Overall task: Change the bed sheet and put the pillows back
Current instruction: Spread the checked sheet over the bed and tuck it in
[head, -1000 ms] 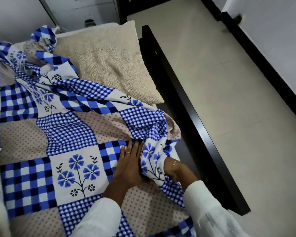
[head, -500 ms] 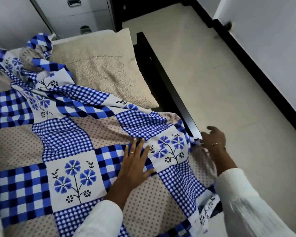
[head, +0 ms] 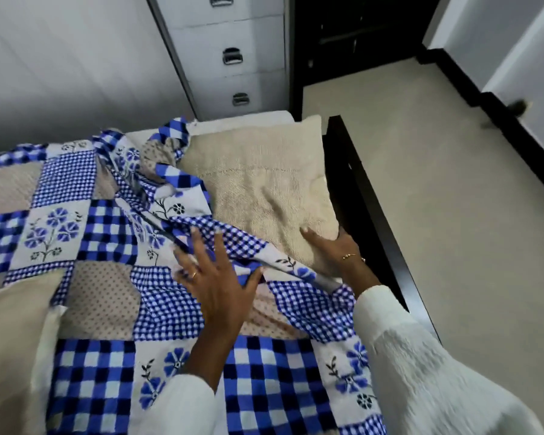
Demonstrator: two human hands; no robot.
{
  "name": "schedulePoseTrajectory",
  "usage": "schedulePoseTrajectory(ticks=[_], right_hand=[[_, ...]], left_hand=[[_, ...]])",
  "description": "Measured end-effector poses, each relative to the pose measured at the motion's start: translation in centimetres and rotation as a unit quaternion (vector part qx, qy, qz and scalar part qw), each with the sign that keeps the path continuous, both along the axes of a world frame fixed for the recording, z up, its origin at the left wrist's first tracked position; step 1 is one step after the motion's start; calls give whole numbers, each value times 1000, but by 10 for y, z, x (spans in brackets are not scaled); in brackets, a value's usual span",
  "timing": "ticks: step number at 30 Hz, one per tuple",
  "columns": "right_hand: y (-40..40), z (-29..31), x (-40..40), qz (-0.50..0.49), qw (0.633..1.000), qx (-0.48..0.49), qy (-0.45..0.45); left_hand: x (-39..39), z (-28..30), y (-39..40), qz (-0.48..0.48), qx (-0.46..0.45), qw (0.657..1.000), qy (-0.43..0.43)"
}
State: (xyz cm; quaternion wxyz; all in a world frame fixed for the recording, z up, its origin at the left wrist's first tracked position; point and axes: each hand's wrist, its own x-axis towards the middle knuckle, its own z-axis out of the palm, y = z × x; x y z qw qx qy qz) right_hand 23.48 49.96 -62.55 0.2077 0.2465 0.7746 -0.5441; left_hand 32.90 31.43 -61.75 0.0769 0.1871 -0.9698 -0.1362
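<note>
Looking down, we see our left hand point(head: 215, 277) lying flat on the sheet point(head: 107, 309) with its fingers spread wide, much as it did a moment ago, but now farther up the bed. Our right hand point(head: 336, 249) has moved more. Half a second ago it was out by the dark bed frame point(head: 377, 233), pulling at the sheet's edge. Now it has let go of the sheet and rests on the near corner of a pillow point(head: 264, 189), thumb on top and the other fingers down the pillow's side; we cannot tell how tightly they hold.

The blue checked sheet covers most of the bed and is bunched in folds just beside the pillow, with one fold lying over the pillow's near edge. A second pillow point(head: 13, 356) sits close to us on the left, on top of the sheet.

Farther off stands a white chest of drawers point(head: 233, 58). All its drawers are closed, so we cannot see what is inside.
</note>
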Motion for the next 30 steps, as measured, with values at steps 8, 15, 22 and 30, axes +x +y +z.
schedulePoseTrajectory(ticks=[8,15,22,30], right_hand=[[-1,25,-31,-256,932,-219,133],[27,105,-44,-265,869,-299,292],[12,157,-16,-317,797,-371,357],[-11,198,34,-327,692,-485,424]], left_hand=[[-12,1,3,21,256,966,-13],[-25,-12,-18,-123,302,930,-166],[-30,20,-4,-93,532,815,-211],[-51,109,3,-34,822,549,-148]])
